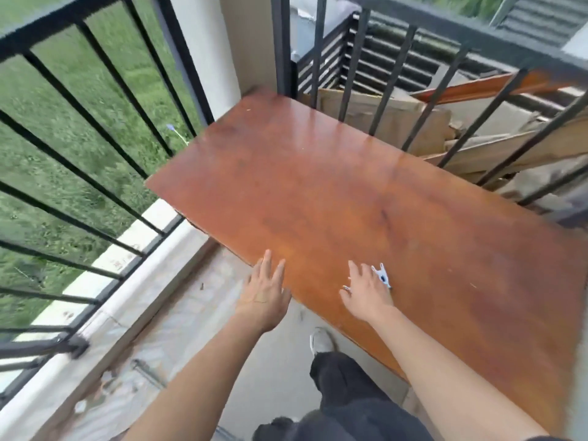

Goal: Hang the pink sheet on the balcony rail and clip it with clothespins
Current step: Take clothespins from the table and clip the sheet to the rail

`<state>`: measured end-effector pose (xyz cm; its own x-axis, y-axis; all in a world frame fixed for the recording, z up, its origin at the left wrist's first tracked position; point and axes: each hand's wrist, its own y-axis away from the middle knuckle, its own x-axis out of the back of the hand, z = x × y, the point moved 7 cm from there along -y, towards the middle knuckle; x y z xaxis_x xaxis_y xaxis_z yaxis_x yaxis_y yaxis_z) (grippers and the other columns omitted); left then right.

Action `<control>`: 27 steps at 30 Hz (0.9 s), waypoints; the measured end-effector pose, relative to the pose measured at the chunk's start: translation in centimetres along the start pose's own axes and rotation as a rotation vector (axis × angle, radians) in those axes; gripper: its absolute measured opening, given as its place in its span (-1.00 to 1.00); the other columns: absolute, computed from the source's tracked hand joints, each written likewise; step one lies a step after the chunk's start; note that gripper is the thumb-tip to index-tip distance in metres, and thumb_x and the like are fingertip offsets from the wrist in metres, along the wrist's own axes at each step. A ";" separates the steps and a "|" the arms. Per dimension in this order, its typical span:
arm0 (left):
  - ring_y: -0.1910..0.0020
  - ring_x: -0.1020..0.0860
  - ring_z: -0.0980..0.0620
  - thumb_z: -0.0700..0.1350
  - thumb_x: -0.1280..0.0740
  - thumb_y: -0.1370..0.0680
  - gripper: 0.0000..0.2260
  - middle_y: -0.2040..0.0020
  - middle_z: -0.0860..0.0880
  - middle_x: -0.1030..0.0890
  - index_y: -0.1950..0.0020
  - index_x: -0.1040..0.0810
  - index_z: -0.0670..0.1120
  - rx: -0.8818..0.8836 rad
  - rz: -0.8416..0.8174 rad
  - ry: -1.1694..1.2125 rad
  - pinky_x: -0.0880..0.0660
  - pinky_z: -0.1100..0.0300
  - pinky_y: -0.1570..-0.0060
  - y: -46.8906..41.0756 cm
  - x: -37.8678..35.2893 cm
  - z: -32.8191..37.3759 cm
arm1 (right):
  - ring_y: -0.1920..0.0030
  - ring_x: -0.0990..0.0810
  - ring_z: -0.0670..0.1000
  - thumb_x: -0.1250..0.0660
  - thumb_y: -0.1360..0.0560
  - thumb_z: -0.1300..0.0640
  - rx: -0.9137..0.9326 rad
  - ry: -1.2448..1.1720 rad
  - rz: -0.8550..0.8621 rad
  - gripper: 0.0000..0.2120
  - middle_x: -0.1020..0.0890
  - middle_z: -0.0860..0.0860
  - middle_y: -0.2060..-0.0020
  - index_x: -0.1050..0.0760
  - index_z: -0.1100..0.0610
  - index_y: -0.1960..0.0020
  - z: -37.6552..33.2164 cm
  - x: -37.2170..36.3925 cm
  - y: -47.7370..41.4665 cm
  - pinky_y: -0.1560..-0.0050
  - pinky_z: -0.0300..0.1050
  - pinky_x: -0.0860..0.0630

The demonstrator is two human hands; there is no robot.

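Closest to me are my dark trousers [343,386] and one pale shoe [321,340], planted on the grey balcony floor [197,313] right against the near edge of the reddish-brown wooden surface [350,186]. Both of my bare forearms reach forward from the bottom of the view.

My left hand [265,294] is released, with the fingers straight and slightly spread. It grasps nothing, and its fingertips lie over the near left corner of the surface. I cannot tell whether they touch the wood.

My right hand [367,294] is just to the right, over the near edge of the surface. It is splayed flat, palm down, on top of the white clothespins [381,275]. White ends poke out beyond my fingers on the far side and beside my thumb. The fingers are not curled round them, and I cannot say how many there are.

The surface stretches away from me into the corner of the balcony. Along my left runs a pale stone kerb [152,259], stained and chipped. The black balcony rail [47,22] rises from it, its bars blurred. Green grass [63,122] shows through the bars below.

A cream column [203,52] stands at the far corner. From there a second stretch of railing [445,23] runs along the far side of the surface. Behind its bars lie flattened cardboard [397,119], a wooden plank [477,85] and a dark slatted panel [397,62].
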<state>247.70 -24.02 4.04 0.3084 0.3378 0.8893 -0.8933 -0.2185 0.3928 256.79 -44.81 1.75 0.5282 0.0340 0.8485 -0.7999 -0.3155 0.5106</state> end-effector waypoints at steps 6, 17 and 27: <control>-0.57 0.13 -0.08 0.12 0.01 -0.63 -0.46 -0.59 -0.07 0.21 -0.58 0.07 0.02 -0.026 -0.282 -0.090 -0.15 -0.04 -0.44 -4.1 -7.7 4.4 | -0.36 -0.41 0.15 -0.30 -0.52 -0.21 0.007 -0.033 -0.093 -0.31 -0.38 0.11 -0.37 -0.15 0.08 -0.50 4.0 -2.2 -3.6 -0.19 0.08 -0.48; -0.55 0.01 -0.13 0.08 -0.04 -0.63 -0.49 -0.59 -0.10 0.04 -0.56 -0.07 0.01 -0.006 -0.452 -0.181 -0.11 -0.12 -0.45 -4.8 -8.2 2.5 | -0.17 -0.56 0.10 -0.25 -0.59 -0.09 0.079 -0.066 -0.064 -0.65 -0.54 0.01 -0.14 -0.40 0.02 -0.32 3.0 -2.3 -6.1 -0.02 -0.01 -0.49; -0.49 -0.16 -0.10 0.11 -0.06 -0.61 -0.53 -0.56 -0.08 -0.12 -0.51 -0.18 0.05 0.504 0.032 0.105 -0.12 -0.04 -0.41 4.8 0.9 -9.2 | -0.15 -0.58 0.21 -0.32 -0.47 0.01 0.476 -0.195 -0.028 -0.52 -0.57 0.07 -0.18 -0.36 0.04 -0.36 -15.0 3.4 -5.4 -0.07 0.02 -0.50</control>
<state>240.69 -16.36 4.60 0.2256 0.4084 0.8845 -0.6251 -0.6356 0.4529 258.65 -28.80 3.97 0.6268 -0.1143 0.7708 -0.5904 -0.7151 0.3741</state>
